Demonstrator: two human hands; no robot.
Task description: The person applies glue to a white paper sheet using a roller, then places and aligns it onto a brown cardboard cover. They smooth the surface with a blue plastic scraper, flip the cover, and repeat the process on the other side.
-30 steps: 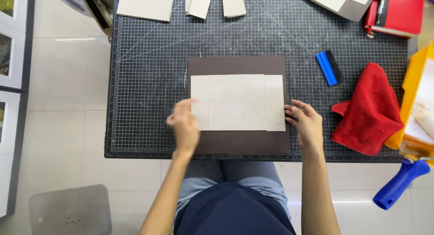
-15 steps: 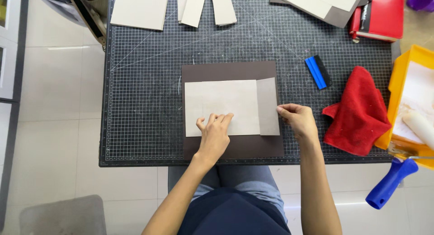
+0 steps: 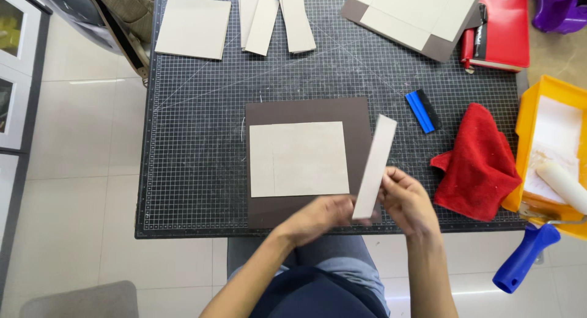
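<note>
A dark brown sheet [image 3: 306, 110] lies in the middle of the black cutting mat [image 3: 195, 159]. A pale grey board [image 3: 298, 159] rests flat on it. I hold a narrow grey cardboard strip [image 3: 374, 165] lifted off the sheet, tilted upright over its right edge. My right hand [image 3: 408, 202] grips the strip's lower end. My left hand [image 3: 321, 218] is blurred and meets the strip's bottom from the left, fingers closed on it.
More grey boards [image 3: 192, 27] and strips [image 3: 298, 21] lie at the mat's far edge. A blue scraper [image 3: 422, 111], red cloth [image 3: 480, 165], red book [image 3: 498, 30], and a yellow tray [image 3: 526, 128] with a blue-handled roller [image 3: 526, 257] sit on the right.
The narrow strip that lay beside the board on the brown sheet has been lifted up. Both hands moved to the sheet's lower right and now hold it.
</note>
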